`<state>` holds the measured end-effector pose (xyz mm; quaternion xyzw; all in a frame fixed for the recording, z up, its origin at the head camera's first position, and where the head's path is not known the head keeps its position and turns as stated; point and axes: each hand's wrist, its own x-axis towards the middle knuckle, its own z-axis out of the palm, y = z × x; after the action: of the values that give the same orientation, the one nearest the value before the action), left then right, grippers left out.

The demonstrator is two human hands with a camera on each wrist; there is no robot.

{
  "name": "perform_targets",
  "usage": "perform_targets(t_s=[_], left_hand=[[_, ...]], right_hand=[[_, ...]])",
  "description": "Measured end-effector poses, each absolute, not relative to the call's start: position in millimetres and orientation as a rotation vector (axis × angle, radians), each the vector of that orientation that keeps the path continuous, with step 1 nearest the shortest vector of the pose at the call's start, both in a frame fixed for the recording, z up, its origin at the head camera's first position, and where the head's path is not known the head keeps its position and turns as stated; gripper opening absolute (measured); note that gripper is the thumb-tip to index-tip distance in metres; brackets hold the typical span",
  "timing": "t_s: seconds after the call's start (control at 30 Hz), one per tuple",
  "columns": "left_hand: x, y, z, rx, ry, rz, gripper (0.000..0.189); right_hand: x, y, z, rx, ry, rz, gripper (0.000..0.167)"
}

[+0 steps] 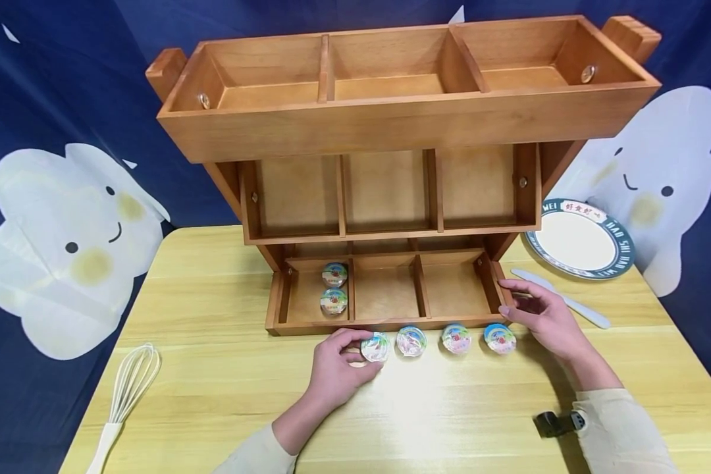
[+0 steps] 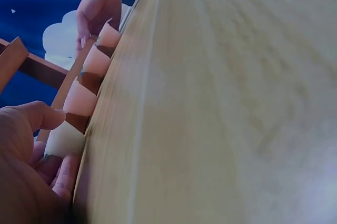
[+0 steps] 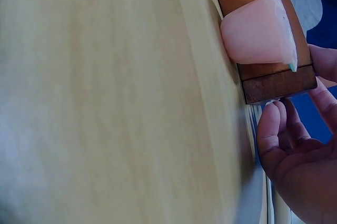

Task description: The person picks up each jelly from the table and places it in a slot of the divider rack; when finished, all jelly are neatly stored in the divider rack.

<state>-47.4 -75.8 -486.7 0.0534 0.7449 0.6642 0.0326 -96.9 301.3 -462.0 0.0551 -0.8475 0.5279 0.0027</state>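
Observation:
In the head view my left hand (image 1: 340, 365) has its thumb and fingers around a small jelly cup (image 1: 374, 347) with a pale body, the leftmost of a row. In the left wrist view that cup (image 2: 64, 140) sits between thumb and fingers. To its right stand more jelly cups (image 1: 411, 342) with pink bodies and printed lids, along the front of a wooden three-tier rack (image 1: 391, 125). My right hand (image 1: 542, 316) grips the right end of the rack's bottom tray (image 1: 385, 324). Two jelly cups (image 1: 334, 301) stand in that tray's left compartment.
A white whisk (image 1: 124, 401) lies at the table's left. Behind my right hand are a pale knife (image 1: 580, 309) and a round plate with a green patterned rim (image 1: 622, 247). The rack's upper tiers overhang the bottom tray. A dark blue cloth (image 1: 95, 99) hangs behind.

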Motion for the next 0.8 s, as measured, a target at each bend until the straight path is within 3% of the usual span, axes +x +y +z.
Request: perform_targets(t_s=[0.8], left_hand=[[-46, -83, -476, 0.415, 2.443, 1.876, 0.039]], right_hand=[[-98, 301, -463, 0.172, -2.648, 1.665, 0.046]])
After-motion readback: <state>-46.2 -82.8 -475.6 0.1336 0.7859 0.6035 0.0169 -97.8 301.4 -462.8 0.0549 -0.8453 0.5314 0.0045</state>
